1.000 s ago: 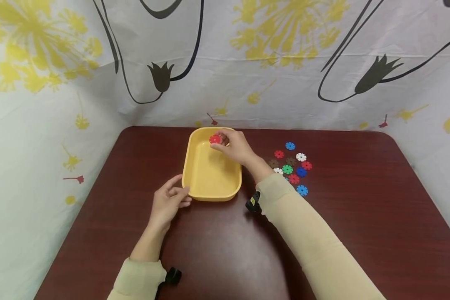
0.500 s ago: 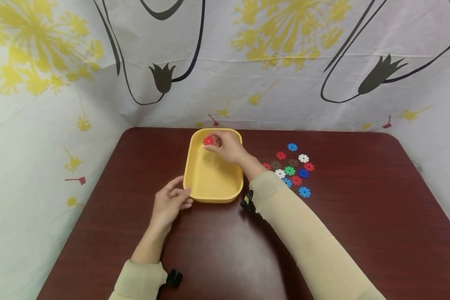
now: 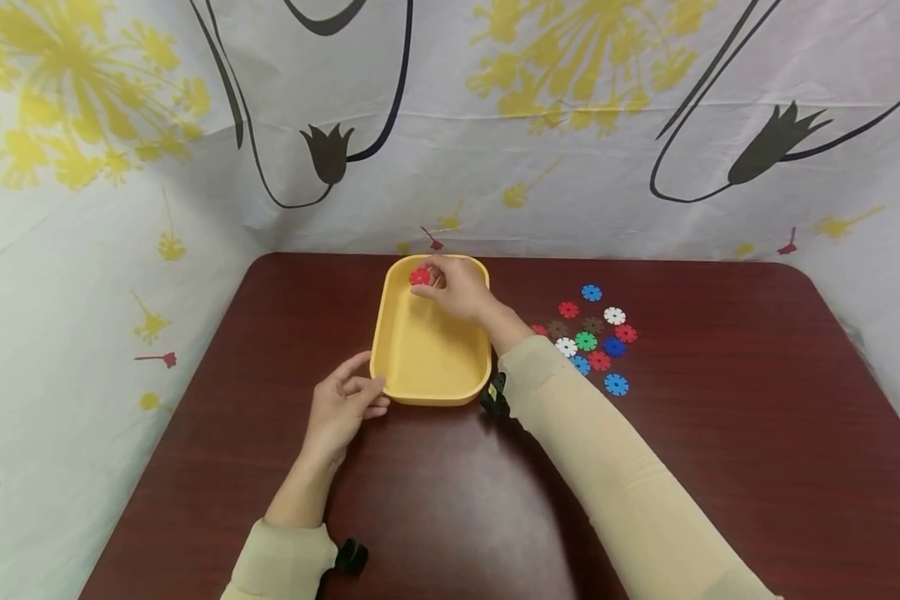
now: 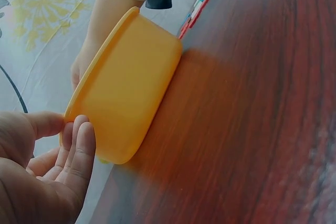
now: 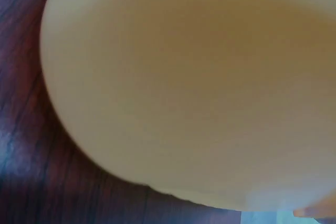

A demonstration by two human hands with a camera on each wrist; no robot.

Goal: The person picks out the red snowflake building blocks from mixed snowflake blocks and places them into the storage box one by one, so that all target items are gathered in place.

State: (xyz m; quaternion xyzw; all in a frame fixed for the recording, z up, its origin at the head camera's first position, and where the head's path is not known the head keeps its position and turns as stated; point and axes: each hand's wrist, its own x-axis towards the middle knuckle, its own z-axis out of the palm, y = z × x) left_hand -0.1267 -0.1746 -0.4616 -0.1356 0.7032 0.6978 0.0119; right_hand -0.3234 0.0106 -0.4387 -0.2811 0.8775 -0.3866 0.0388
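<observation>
A yellow plastic tray (image 3: 431,362) lies at the back of the table, left of the scattered discs. My left hand (image 3: 339,410) grips its near left corner; in the left wrist view the thumb (image 4: 48,124) is on the rim and the fingers (image 4: 79,153) are against the outer wall. Over the far end of the tray, my right hand (image 3: 456,287) pinches a red notched plastic disc (image 3: 420,277) between thumb and fingers. The disc stands out to the left of the fingertips. A blurred pale surface fills most of the right wrist view and hides that hand.
Several notched discs in blue, red, white, green and brown, among them a green disc (image 3: 586,341), lie flat right of the tray. My right sleeve (image 3: 592,433) passes close beside them. A patterned cloth (image 3: 555,192) hangs behind the dark wooden table (image 3: 720,375).
My right hand has moved a little left over the tray, still pinching the red disc, and then stays nearly still. The left hand keeps its grip on the corner.
</observation>
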